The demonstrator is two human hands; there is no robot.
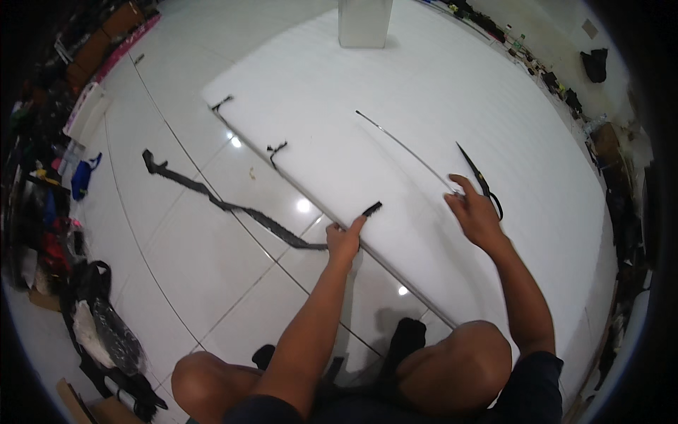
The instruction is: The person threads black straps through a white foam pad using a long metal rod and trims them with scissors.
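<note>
A large white sheet (pixel 311 106), perhaps foam, lies on the tiled floor in front of me. At its left edge my left hand (pixel 344 242) is closed on a long black fabric strip (pixel 244 210), which trails off to the left over the tiles. A short black end (pixel 372 210) shows on the sheet just past my thumb; whether it joins the strip is hidden. Over the sheet, my right hand (pixel 474 212) grips one end of a thin metal rod (pixel 406 148), its dark tip pointing far left. Black-handled scissors (pixel 482 180) lie right beside that hand.
Two short black ties (pixel 277 150) (pixel 223 104) sit along the sheet's left edge. A white pillar (pixel 364 25) stands at the far side. Clutter, including a plastic-wrapped bundle (pixel 106 332) and a blue item (pixel 83 177), lines the left; more objects line the right wall.
</note>
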